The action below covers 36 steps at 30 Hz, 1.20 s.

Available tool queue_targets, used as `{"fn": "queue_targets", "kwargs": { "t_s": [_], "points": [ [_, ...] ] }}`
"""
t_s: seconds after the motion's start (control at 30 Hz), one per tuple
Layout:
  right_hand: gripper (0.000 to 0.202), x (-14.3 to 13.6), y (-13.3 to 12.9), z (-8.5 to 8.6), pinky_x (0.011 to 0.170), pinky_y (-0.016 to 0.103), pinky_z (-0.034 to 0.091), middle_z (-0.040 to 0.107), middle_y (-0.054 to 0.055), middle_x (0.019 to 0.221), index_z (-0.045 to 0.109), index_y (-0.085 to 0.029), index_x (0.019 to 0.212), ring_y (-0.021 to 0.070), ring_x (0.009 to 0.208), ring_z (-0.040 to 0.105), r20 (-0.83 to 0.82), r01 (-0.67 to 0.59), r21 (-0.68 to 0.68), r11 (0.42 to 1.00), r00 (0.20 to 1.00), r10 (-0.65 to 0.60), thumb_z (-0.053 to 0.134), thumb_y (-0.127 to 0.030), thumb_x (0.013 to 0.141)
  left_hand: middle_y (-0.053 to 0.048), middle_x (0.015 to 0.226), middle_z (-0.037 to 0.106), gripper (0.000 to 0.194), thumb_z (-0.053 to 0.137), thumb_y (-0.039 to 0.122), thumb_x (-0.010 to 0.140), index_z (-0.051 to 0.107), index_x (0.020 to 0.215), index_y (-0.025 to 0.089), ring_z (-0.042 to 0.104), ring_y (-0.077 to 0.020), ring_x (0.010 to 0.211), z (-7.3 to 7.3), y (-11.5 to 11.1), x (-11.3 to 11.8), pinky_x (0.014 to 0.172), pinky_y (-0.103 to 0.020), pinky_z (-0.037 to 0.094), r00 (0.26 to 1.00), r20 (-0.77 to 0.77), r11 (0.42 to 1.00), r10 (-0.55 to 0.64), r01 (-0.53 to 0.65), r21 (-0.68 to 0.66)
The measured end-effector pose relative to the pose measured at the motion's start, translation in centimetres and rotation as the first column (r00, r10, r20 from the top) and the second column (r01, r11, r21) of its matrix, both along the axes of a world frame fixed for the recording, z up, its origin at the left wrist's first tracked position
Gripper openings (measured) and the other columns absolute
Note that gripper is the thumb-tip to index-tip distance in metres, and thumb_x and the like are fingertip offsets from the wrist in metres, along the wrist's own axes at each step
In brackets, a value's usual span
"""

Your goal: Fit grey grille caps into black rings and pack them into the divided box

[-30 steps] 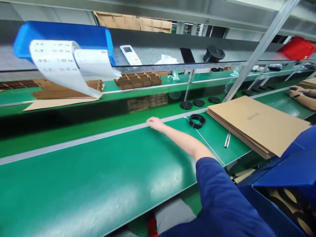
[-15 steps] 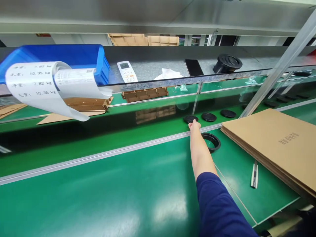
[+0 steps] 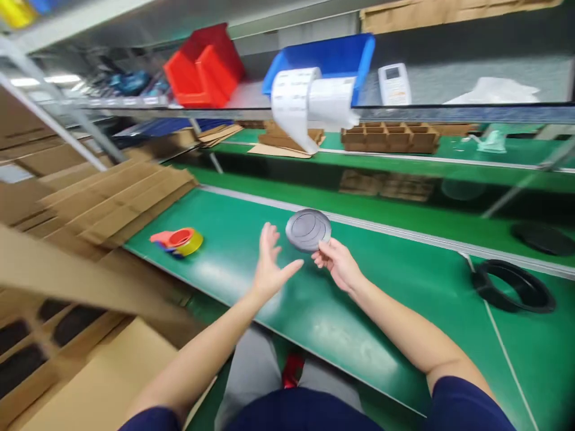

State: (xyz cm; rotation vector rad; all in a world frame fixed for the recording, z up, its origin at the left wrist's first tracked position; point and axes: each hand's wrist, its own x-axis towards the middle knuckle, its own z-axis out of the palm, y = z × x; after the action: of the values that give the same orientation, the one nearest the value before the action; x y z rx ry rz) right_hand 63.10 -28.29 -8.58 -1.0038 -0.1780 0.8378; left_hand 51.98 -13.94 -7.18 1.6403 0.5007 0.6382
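Observation:
A round black disc [image 3: 308, 230] with curved grooves on its face is held up above the green worktable [image 3: 359, 323]. My right hand [image 3: 335, 260] grips its lower right edge between thumb and fingers. Just left of the disc, my left hand [image 3: 271, 263] is open with thumb and fingers spread, apart from it. On the right of the table lies a black ring [image 3: 514, 286]. Behind it, another dark disc [image 3: 543, 238] rests on the strip at the back.
A tape dispenser [image 3: 178, 241] sits at the table's left end beside stacked cardboard [image 3: 130, 197]. An open carton [image 3: 108, 371] with dark round items stands at lower left. The shelf above holds a red bin [image 3: 204, 69], a blue bin [image 3: 323, 57], label paper [image 3: 294, 99] and a remote [image 3: 394, 84].
My right hand has picked up a disc from the back strip and brought it over the table. My left hand has come into view. The view has swung left.

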Motion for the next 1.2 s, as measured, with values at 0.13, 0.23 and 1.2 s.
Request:
{"fn": "queue_targets", "kwargs": {
  "t_s": [0.13, 0.23, 1.2],
  "points": [
    [0.05, -7.2, 0.3, 1.3, 0.052, 0.018, 0.051, 0.074, 0.006, 0.08, 0.067, -0.015, 0.085, 0.0097, 0.062, 0.062, -0.06, -0.147, -0.001, 0.989, 0.987, 0.146, 0.092, -0.055, 0.07, -0.012, 0.148, 0.059, 0.063, 0.072, 0.052, 0.089, 0.06, 0.143, 0.021, 0.053, -0.0284, 0.14, 0.7, -0.5, -1.1, 0.119, -0.039, 0.042, 0.961, 0.08, 0.885, 0.265, -0.21, -0.415],
    [0.051, -9.3, 0.4, 1.6, 0.053, 0.016, 0.052, 0.076, 0.008, 0.088, 0.069, -0.015, 0.088, 0.0097, 0.067, 0.064, -0.16, -0.172, 0.007, 0.985, 0.972, 0.171, 0.094, -0.055, 0.068, -0.015, 0.137, 0.066, 0.06, 0.052, 0.061, 0.099, 0.065, 0.138, 0.017, 0.064, -0.0294, 0.126, 1.5, -0.4, -2.0, 0.104, -0.041, 0.055, 0.969, 0.116, 0.674, 0.219, -0.064, -0.736],
    [0.076, -2.1, 0.3, 2.0, 0.128, 0.059, 0.019, 0.026, 0.003, 0.171, 0.065, -0.029, 0.143, 0.031, 0.159, 0.014, 0.928, 0.176, -0.366, 0.914, 0.14, 0.345, 0.013, -0.069, 0.106, -0.016, 0.147, 0.06, 0.09, 0.028, 0.085, 0.092, 0.05, 0.154, 0.022, 0.049, -0.0374, 0.144, 2.2, -1.5, -7.4, 0.119, -0.067, 0.036, 0.95, 0.287, 0.267, -0.121, 0.31, -0.912]
  ]
}}
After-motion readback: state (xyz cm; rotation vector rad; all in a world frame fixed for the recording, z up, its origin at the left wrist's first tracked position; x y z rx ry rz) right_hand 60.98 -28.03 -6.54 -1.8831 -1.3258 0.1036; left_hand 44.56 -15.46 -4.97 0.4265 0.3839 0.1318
